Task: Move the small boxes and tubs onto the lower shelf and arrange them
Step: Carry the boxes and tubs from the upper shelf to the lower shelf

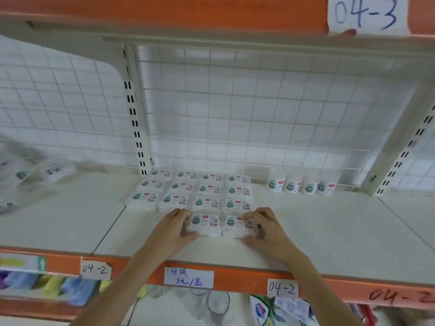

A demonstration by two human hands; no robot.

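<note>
Several small white boxes [195, 189] with green and red labels lie in neat rows on the white shelf [317, 236]. In front of those rows sit two more boxes side by side. My left hand [175, 234] grips the left front box [204, 224] on its left side. My right hand [266, 229] holds the right front box [237, 226], fingers over its top right corner. Both boxes rest on the shelf and touch each other. Several white tubs [301, 183] stand in a row at the back right against the wire grid.
Slotted uprights [135, 118] and a wire grid back bound the bay. Plastic-wrapped packs [28, 175] lie on the shelf at the left. The orange shelf edge [235, 282] carries paper labels. Below it stand clear glasses [217, 304] and coloured items [54, 284].
</note>
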